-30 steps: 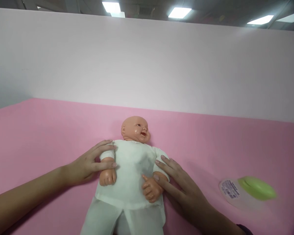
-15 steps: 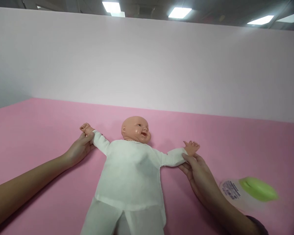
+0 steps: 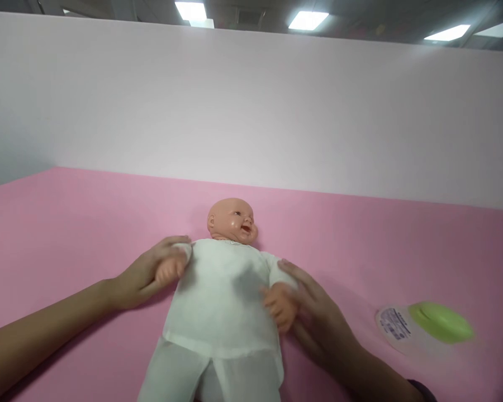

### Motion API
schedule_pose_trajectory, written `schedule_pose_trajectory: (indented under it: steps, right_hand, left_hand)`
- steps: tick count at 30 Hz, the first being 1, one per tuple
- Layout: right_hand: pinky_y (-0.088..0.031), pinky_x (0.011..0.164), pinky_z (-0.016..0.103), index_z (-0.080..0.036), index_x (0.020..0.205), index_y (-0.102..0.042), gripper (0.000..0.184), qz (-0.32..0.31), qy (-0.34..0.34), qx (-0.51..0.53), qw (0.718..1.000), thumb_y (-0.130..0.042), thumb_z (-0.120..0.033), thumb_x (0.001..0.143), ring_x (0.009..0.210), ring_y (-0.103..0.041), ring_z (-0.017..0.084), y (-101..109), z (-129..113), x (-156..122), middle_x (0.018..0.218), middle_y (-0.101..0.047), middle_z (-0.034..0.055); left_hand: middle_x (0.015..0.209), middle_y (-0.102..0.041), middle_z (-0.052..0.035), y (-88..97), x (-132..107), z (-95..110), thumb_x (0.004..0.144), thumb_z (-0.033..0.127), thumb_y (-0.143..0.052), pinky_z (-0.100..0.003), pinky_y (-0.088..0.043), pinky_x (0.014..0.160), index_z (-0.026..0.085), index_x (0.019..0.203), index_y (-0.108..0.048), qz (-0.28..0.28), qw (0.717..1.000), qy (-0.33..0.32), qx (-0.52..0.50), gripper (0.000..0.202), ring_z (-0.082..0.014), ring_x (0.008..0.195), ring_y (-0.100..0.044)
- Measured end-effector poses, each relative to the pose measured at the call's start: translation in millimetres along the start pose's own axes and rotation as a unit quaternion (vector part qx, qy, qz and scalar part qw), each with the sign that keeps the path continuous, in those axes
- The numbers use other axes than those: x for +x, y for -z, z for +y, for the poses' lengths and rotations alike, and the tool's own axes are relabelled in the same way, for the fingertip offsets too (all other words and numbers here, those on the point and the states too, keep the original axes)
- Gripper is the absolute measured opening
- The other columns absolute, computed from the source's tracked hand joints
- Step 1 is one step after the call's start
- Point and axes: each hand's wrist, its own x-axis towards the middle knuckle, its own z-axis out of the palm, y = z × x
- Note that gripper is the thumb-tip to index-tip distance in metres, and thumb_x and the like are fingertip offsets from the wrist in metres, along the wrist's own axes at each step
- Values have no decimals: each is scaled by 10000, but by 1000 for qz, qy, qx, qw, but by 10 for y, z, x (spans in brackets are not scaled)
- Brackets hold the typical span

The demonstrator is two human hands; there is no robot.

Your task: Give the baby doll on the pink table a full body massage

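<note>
Baby doll [image 3: 224,290] on its back on the pink bench [image 3: 88,223], directly in front of the person; head [image 3: 230,219] at the far end, turned toward the person's right. Dressed in a white long-sleeved top [image 3: 218,312] and white trousers [image 3: 245,377], lower legs out of view.

Left hand [image 3: 134,279]: beside the doll, curled around its near-side arm, fingers reaching up to the shoulder (thumb largely hidden by the doll's small fist, which is blurred). Right hand [image 3: 324,312]: at the doll's opposite flank, likewise curled about the other arm, fingertips on the sleeve near the elbow. Both of the doll's arms are bent, forearms lifted off the chest. Firmness of either hold cannot be judged.

Translucent bottle with green cap [image 3: 442,322] lies well apart from the doll, beyond the right hand; printed label [image 3: 395,324] too small to read. White partition [image 3: 251,111] stands behind the doll; lit ceiling panels [image 3: 308,20] show above it.
</note>
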Motion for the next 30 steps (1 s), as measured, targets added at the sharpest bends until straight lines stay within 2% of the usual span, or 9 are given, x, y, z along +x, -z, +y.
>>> schedule_pose_trajectory:
  steps: [3,7,11,14,17,21,23,25,30]
  right_hand:
    - [-509,1097,550,-396,1303,-648,450,-40,96,-38,994,-663,-157,922,1375,-554,292,-8,7,-43,1477,-576,50]
    - [-490,1094,602,-307,1409,-573,548,-60,177,-98,978,-611,-65,919,1467,-431,331,4,33,-49,1548,-486,129]
    - [-485,1126,568,-327,1552,-410,734,-31,149,-43,987,-548,8,913,1484,-411,313,-31,49,-53,1590,-425,108]
    - [-473,1162,507,-345,1596,-311,747,18,36,46,998,-532,-38,951,1460,-457,269,-59,51,-51,1574,-449,87]
    - [-514,1129,475,-330,1578,-306,661,98,-124,146,977,-579,-202,990,1415,-515,265,-41,56,3,1550,-481,93]
    - [-581,1053,416,-300,1554,-345,693,188,-400,252,861,-665,-414,949,1356,-574,278,34,99,139,1544,-498,96]
    - [-584,1045,381,-259,1531,-403,674,214,-502,311,778,-672,-410,932,1330,-597,270,60,136,194,1504,-543,94]
    - [-585,1035,342,-233,1510,-444,654,224,-535,354,733,-684,-360,915,1318,-608,257,70,166,223,1479,-567,91]
    - [-628,948,312,-279,1491,-439,697,205,-501,288,790,-732,-456,884,1317,-608,263,62,156,182,1503,-538,91]
  left_hand:
    - [1511,-462,-109,14,44,82,980,149,-501,-531,-424,1171,377,1411,-522,-47,989,-120,76,488,-317,1473,-387]
    - [1533,-438,-112,19,86,93,998,122,-454,-519,-436,1168,407,1490,-443,-40,987,-129,85,568,-297,1481,-377]
    - [1534,-446,-118,-2,43,31,1017,153,-466,-500,-436,1169,391,1520,-387,-27,992,-117,38,562,-279,1474,-399]
    - [1501,-495,-131,-17,29,-7,1040,242,-477,-482,-485,1120,348,1510,-353,42,997,11,-62,497,-262,1386,-509]
    - [1473,-535,-112,9,88,-64,1030,384,-520,-461,-539,1059,340,1518,-275,183,934,223,-212,548,-255,1311,-577]
    - [1346,-633,-111,92,194,-198,941,378,-637,-367,-567,1019,213,1256,-541,291,806,377,-350,368,-260,1267,-612]
    - [1281,-664,-119,121,208,-257,925,345,-643,-351,-574,1000,181,1140,-594,288,795,386,-369,275,-255,1226,-635]
    - [1273,-668,-111,130,198,-292,934,353,-636,-352,-574,995,187,1140,-599,273,800,385,-371,267,-246,1209,-643]
    - [1315,-624,-98,98,160,-279,939,403,-651,-383,-556,1034,232,1247,-522,277,811,380,-348,375,-256,1261,-616]
